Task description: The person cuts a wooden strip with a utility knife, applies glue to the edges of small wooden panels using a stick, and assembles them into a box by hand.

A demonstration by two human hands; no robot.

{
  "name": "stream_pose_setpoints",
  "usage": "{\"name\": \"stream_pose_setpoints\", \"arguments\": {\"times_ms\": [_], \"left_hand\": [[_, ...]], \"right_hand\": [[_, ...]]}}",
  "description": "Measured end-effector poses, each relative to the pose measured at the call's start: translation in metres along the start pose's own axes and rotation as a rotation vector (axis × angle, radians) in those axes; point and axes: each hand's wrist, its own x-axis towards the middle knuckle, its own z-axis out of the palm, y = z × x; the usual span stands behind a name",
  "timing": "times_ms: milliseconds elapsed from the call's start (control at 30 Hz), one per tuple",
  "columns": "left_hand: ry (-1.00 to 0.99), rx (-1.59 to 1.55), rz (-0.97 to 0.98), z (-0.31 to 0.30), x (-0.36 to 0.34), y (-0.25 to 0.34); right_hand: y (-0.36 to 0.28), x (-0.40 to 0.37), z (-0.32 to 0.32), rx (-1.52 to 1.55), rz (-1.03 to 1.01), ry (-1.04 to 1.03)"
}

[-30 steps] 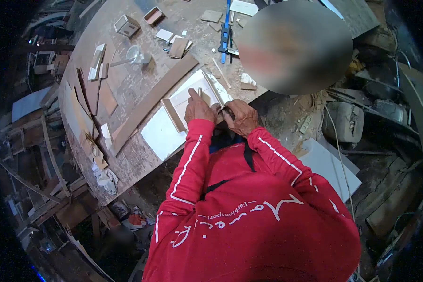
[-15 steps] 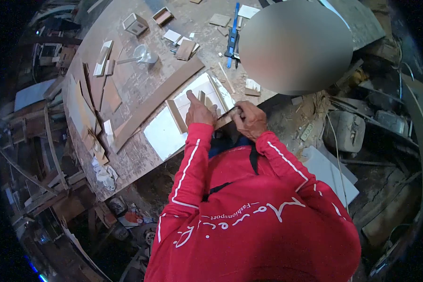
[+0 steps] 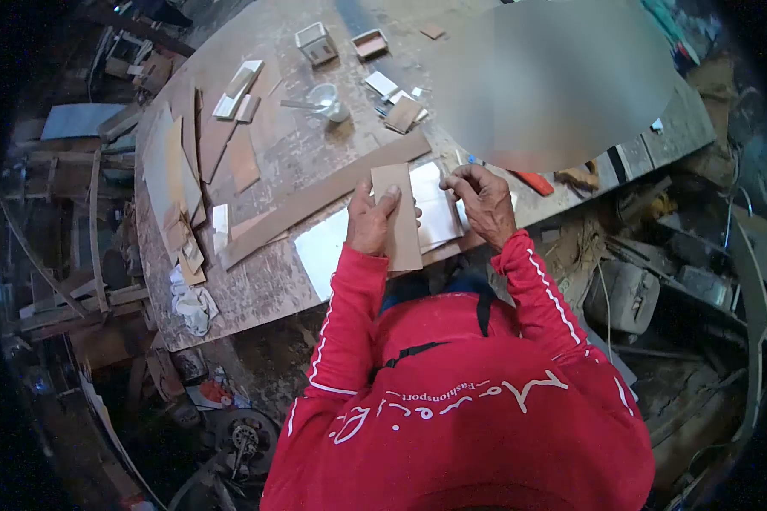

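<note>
A flat brown board (image 3: 398, 217) stands tilted in my left hand (image 3: 371, 221), the thumb lying on its face and the fingers behind it. To the right, my right hand (image 3: 483, 200) is raised with thumb and forefinger pinched together; whatever they hold, if anything, is too small to make out. Beneath and behind the hands is a white panel piece (image 3: 435, 209), partly covered by the board. Another white sheet (image 3: 320, 252) lies at the table's front edge, left of my left hand.
A long brown strip (image 3: 315, 201) crosses the worktable (image 3: 256, 294). Behind it stand a plastic cup (image 3: 328, 104), a small white box (image 3: 317, 44) and an open tray (image 3: 370, 44). Thin boards (image 3: 175, 170) lie left, a white rag (image 3: 194, 308) at the corner, a red object (image 3: 533, 182) right.
My left hand has lifted the board up with its broad face showing. My right hand has come away from the work to the right. The camera view has shifted.
</note>
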Motion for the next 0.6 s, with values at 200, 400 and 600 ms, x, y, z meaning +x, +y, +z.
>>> {"name": "stream_pose_setpoints", "arguments": {"times_ms": [200,400,600], "left_hand": [[0.117,0.173,0.224,-0.070,0.023,0.026],[0.174,0.750,0.401,-0.149,0.051,0.025],[0.205,0.679,0.362,-0.194,0.064,0.009]], "right_hand": [[-0.018,0.072,0.057,-0.233,-0.143,-0.132],[-0.044,0.176,0.141,-0.700,-0.387,-0.207],[-0.042,0.229,0.160,-0.787,-0.229,-0.194]]}}
